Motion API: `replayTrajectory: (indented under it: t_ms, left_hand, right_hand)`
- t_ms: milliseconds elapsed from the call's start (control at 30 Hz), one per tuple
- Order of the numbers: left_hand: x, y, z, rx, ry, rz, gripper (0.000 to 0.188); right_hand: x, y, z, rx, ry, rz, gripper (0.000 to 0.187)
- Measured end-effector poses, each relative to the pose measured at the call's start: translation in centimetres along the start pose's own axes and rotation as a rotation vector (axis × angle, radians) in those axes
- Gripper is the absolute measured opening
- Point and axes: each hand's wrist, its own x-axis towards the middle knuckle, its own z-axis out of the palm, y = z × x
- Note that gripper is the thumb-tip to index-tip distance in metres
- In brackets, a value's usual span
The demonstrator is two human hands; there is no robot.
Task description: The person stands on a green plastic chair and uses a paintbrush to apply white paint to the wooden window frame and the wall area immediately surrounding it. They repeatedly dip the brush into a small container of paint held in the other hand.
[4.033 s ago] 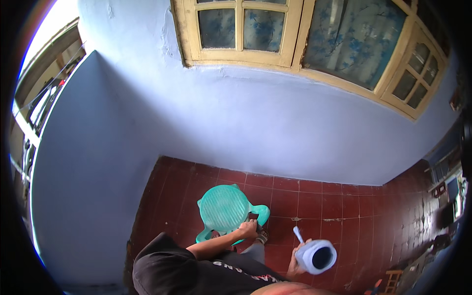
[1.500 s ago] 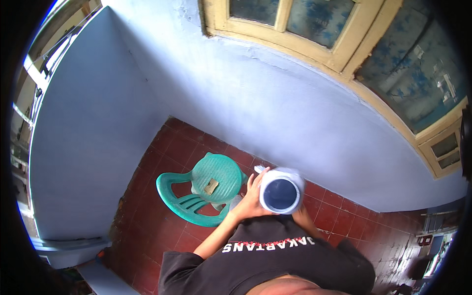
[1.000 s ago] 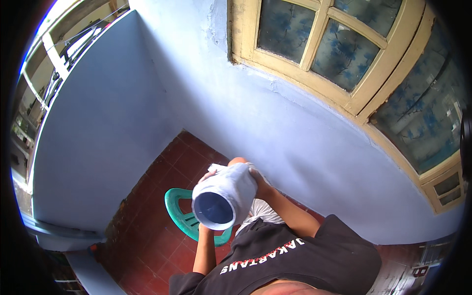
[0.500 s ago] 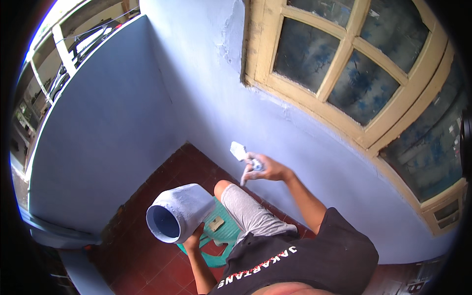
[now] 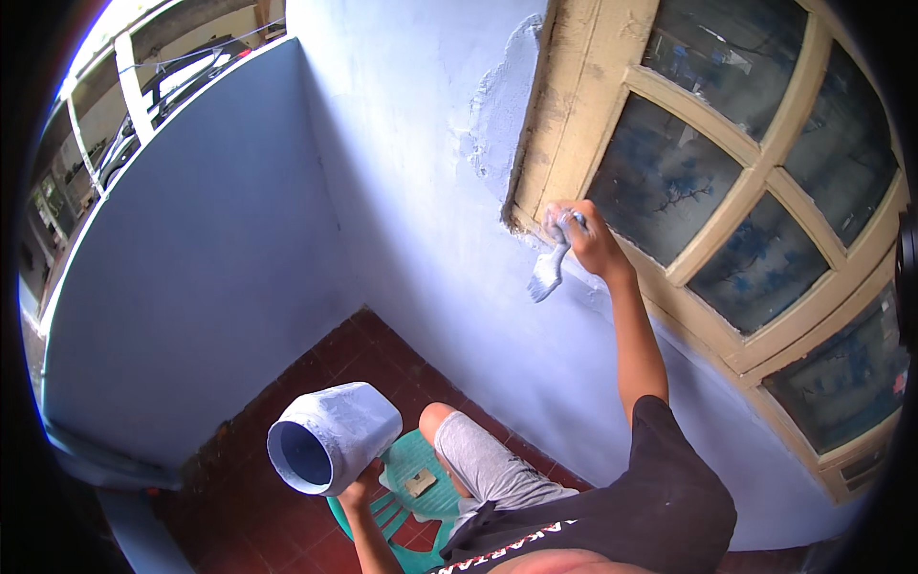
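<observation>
My right hand (image 5: 585, 235) is closed around the handle of a paintbrush (image 5: 546, 275), just below the lower left corner of the window frame (image 5: 550, 167). The brush's pale, paint-coated bristles point down, close to the light blue wall (image 5: 430, 239); whether they touch it I cannot tell. Low on the left, my left hand (image 5: 361, 486) grips a wide-mouthed plastic jar (image 5: 368, 413) smeared with pale blue paint. The jar is tilted, its round opening facing left and toward me, and the inside looks blue. Paint marks the fingers of my right hand.
A green plastic chair (image 5: 435, 469) stands beside my leg, with a small tan piece (image 5: 419, 482) on its seat. Dark red tiles (image 5: 287, 421) cover the floor. A low blue wall (image 5: 191, 258) closes the left side. Glass panes (image 5: 660, 177) fill the cream window frame.
My right hand has risen and moved right with the paintbrush, whose bristles now point down instead of up. The jar has shifted slightly left and down in view. My view has turned somewhat.
</observation>
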Motion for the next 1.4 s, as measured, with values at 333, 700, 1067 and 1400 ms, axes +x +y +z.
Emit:
replayTrajectory:
  t_ms: [333, 700, 1067, 1400]
  left_hand:
    - [15.7, 4.1, 4.8, -0.095, -0.163, -0.115, 0.039]
    - [22.0, 17.1, 7.4, 0.011, -0.174, -0.230, 0.039]
    - [24.5, 24.8, 8.8, 0.004, -0.263, -0.210, 0.040]
    - [26.2, 29.4, 8.7, -0.024, -0.365, -0.144, 0.041]
  right_hand:
    - [11.3, -1.5, -2.4, 0.331, 0.218, -0.270, 0.057]
    - [10.0, -3.8, -3.4, 0.417, 0.048, 0.377, 0.031]
    - [11.1, -14.0, -7.0, 0.609, 0.609, 0.364, 0.034]
    - [13.8, -21.7, -16.9, 0.074, 0.906, 0.525, 0.031]
